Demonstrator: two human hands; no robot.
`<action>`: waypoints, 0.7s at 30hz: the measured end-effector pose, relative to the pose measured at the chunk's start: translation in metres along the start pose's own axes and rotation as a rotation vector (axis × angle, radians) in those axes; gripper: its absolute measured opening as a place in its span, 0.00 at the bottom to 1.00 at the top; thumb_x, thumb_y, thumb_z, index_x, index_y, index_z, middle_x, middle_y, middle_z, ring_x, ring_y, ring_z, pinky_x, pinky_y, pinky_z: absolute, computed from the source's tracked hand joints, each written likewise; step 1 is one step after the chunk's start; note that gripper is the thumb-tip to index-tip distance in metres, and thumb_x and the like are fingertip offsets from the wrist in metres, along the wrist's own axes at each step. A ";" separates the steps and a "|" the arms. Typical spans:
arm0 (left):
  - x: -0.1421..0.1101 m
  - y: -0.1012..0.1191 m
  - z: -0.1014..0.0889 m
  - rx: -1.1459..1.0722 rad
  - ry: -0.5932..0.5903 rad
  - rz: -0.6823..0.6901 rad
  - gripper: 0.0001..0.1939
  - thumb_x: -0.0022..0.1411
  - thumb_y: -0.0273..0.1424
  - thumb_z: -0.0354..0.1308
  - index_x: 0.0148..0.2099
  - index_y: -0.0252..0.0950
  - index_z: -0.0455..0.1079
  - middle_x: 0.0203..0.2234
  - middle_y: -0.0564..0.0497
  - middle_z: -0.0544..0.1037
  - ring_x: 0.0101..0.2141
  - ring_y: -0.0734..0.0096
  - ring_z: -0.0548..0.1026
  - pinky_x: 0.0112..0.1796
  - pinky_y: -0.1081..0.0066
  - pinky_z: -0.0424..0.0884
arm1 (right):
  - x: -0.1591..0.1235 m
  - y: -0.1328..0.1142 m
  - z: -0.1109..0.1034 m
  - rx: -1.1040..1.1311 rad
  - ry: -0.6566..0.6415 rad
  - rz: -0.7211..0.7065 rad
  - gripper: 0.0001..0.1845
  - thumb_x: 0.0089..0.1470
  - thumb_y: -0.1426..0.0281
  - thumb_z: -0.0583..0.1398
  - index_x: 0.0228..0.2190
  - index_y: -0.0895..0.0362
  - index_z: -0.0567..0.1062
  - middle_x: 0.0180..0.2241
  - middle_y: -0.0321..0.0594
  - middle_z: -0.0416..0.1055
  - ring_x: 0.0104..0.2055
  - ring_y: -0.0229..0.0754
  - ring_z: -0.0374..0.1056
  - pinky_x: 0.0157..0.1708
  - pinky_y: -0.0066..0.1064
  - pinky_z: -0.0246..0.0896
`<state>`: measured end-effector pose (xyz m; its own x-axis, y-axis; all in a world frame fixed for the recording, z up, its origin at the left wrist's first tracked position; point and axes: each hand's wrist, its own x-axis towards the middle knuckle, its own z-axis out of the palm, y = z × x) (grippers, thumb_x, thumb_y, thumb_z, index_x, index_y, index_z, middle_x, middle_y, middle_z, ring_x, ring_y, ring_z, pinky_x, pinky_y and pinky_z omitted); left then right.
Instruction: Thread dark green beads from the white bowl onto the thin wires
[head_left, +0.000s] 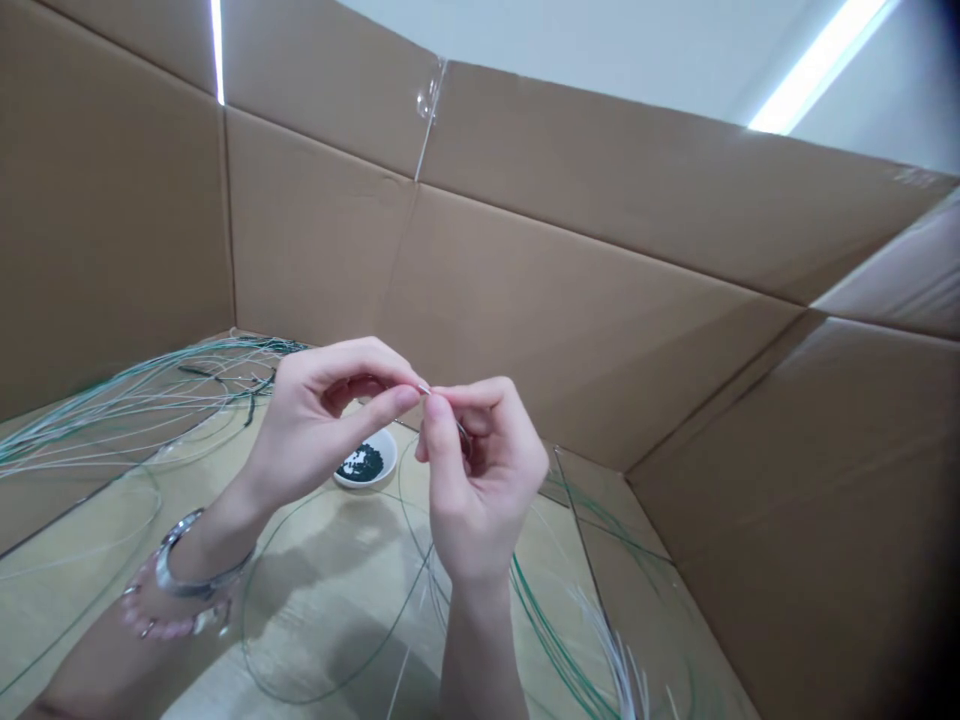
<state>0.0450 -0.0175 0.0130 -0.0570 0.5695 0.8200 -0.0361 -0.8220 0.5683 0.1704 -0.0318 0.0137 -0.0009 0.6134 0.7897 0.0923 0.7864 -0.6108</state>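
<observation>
Wire (424, 390) in 2 hands (319, 425) (484, 480) (beads (361, 464) in white dish (388, 452))

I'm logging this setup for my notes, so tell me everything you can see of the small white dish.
The small white dish is round and shallow, with a plain, glazed-looking ceramic rim. It sits level on the pale tabletop, just beyond the left hand and right hand, which partly hide its far side. A small heap of dark green beads lies inside, leaving white showing around it. Neither hand appears to touch it.
</observation>
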 end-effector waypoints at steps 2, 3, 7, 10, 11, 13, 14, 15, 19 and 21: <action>0.000 0.000 -0.001 0.033 0.017 0.051 0.04 0.55 0.21 0.62 0.31 0.36 0.74 0.26 0.53 0.77 0.28 0.79 0.74 0.27 0.81 0.70 | 0.000 0.000 0.001 0.016 -0.026 0.023 0.05 0.57 0.72 0.57 0.29 0.55 0.67 0.17 0.26 0.61 0.16 0.26 0.56 0.14 0.19 0.47; 0.000 0.000 0.000 0.044 0.027 0.075 0.05 0.55 0.21 0.62 0.31 0.35 0.74 0.25 0.53 0.77 0.27 0.79 0.73 0.27 0.81 0.70 | -0.001 -0.001 0.002 0.032 -0.034 0.031 0.05 0.57 0.72 0.57 0.28 0.55 0.67 0.17 0.26 0.61 0.16 0.26 0.56 0.14 0.19 0.48; 0.000 -0.001 0.002 0.059 0.065 0.131 0.05 0.55 0.21 0.62 0.31 0.35 0.73 0.25 0.54 0.76 0.26 0.80 0.72 0.26 0.81 0.69 | -0.004 -0.001 0.008 0.162 -0.019 0.034 0.06 0.58 0.72 0.56 0.29 0.55 0.65 0.17 0.26 0.62 0.17 0.26 0.59 0.18 0.18 0.55; -0.001 0.000 0.004 0.038 0.095 0.124 0.04 0.54 0.22 0.62 0.30 0.35 0.73 0.24 0.54 0.75 0.26 0.80 0.72 0.26 0.81 0.69 | -0.007 0.000 0.014 0.255 0.002 0.055 0.06 0.60 0.72 0.55 0.30 0.54 0.64 0.17 0.25 0.63 0.18 0.26 0.61 0.18 0.18 0.56; -0.001 0.000 0.004 0.028 0.100 0.118 0.04 0.55 0.22 0.63 0.30 0.35 0.73 0.24 0.54 0.75 0.26 0.80 0.72 0.26 0.81 0.69 | -0.008 0.000 0.016 0.277 0.007 0.061 0.06 0.60 0.71 0.54 0.30 0.54 0.64 0.17 0.25 0.63 0.18 0.26 0.61 0.19 0.18 0.57; -0.002 0.000 0.005 0.010 0.094 0.111 0.04 0.55 0.22 0.62 0.30 0.35 0.73 0.24 0.54 0.75 0.26 0.80 0.72 0.26 0.81 0.69 | -0.009 0.001 0.019 0.313 0.022 0.061 0.06 0.61 0.71 0.53 0.31 0.54 0.63 0.17 0.25 0.64 0.18 0.26 0.62 0.20 0.18 0.59; -0.002 0.000 0.005 0.003 0.087 0.111 0.04 0.55 0.21 0.62 0.30 0.35 0.73 0.24 0.54 0.75 0.26 0.81 0.73 0.26 0.81 0.69 | -0.010 0.000 0.020 0.324 0.031 0.051 0.06 0.62 0.71 0.53 0.30 0.54 0.62 0.17 0.24 0.64 0.18 0.25 0.61 0.21 0.17 0.59; -0.002 -0.001 0.005 -0.002 0.080 0.116 0.05 0.55 0.21 0.62 0.30 0.35 0.73 0.25 0.54 0.75 0.26 0.81 0.73 0.26 0.82 0.70 | -0.010 0.000 0.020 0.333 0.039 0.040 0.07 0.62 0.72 0.53 0.30 0.54 0.62 0.16 0.24 0.64 0.18 0.25 0.61 0.22 0.17 0.60; -0.003 -0.002 0.005 -0.056 0.064 0.141 0.06 0.55 0.19 0.61 0.32 0.35 0.74 0.26 0.54 0.74 0.23 0.82 0.72 0.23 0.82 0.69 | -0.009 0.000 0.018 0.287 0.024 0.044 0.06 0.62 0.71 0.53 0.31 0.54 0.62 0.18 0.25 0.65 0.19 0.24 0.62 0.20 0.15 0.58; -0.004 -0.003 0.005 -0.103 0.053 0.133 0.07 0.55 0.18 0.61 0.33 0.35 0.74 0.27 0.54 0.74 0.20 0.83 0.70 0.19 0.82 0.67 | -0.008 0.001 0.016 0.240 -0.007 0.053 0.06 0.62 0.70 0.53 0.31 0.54 0.63 0.19 0.26 0.66 0.19 0.25 0.63 0.20 0.14 0.57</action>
<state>0.0505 -0.0178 0.0084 -0.1203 0.4565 0.8815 -0.1269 -0.8878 0.4424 0.1549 -0.0346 0.0059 -0.0093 0.6542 0.7563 -0.1470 0.7472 -0.6481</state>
